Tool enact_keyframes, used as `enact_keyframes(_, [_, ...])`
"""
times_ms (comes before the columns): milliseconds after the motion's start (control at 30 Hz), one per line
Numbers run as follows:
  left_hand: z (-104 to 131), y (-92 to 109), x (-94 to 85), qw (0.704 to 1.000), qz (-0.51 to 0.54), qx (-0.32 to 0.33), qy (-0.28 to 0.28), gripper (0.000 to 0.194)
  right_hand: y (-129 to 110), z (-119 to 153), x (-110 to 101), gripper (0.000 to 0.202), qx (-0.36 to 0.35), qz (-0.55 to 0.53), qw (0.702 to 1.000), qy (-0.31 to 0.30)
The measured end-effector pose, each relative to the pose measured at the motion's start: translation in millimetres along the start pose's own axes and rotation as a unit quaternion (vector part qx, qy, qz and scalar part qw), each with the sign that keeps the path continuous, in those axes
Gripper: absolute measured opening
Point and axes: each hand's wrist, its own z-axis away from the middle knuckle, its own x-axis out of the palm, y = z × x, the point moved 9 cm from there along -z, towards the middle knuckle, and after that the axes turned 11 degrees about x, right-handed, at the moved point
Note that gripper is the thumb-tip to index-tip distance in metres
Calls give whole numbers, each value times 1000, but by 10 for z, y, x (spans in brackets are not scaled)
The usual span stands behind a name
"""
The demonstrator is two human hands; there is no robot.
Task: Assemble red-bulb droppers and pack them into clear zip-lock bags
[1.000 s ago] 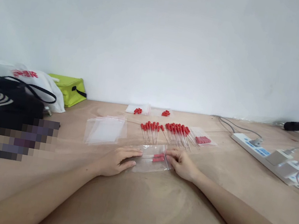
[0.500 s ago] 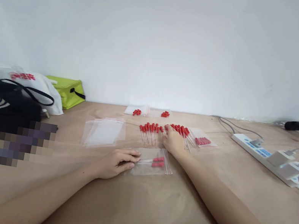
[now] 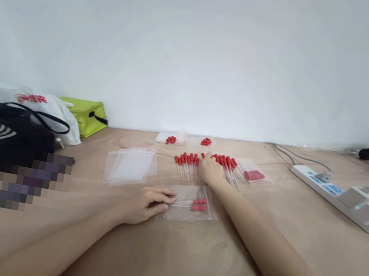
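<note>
My left hand lies low on the table, fingers stretched out and resting on the left end of a clear zip bag. Inside that bag are droppers with red rubber bulbs, their thin stems pointing left. Beyond it, my right hand reaches into a row of loose droppers, its fingers closed around one whose red bulb shows at the fingertips. More droppers lie left of it and right of it. Part of the row is hidden behind my right hand.
Flat zip bags lie stacked to the left. A filled bag of red-bulbed droppers is on the right. Loose red bulbs sit on bags by the wall. A power strip stands right; a black bag and a green bag left.
The view has shifted slightly, so everything sits a little differently in frame. My right hand stays among the droppers, and my left hand stays on the bag.
</note>
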Motion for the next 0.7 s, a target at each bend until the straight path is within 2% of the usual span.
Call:
enact_keyframes(67, [0,-7,2,1000,0,1,2,26,67,58,-105,46,-32,-69,997,21])
enact_keyframes(133, [-3,-6,3,1000,1,4,3,26,186,160,-254,54,-74,-196,976,54])
enact_keyframes(233, [-11,4,-2,1000,2,7,3,27,561,320,-363,60,-61,-391,914,85])
enact_keyframes(367, [-18,13,-18,1000,2,3,1,27,965,478,-171,73,9,-564,825,29])
enact_keyframes(500, [-21,31,-27,1000,3,7,5,27,1101,571,-85,71,43,-631,775,7])
enact_keyframes(700, [-20,21,-15,1000,0,7,5,28,1124,586,-117,66,66,-651,756,16])
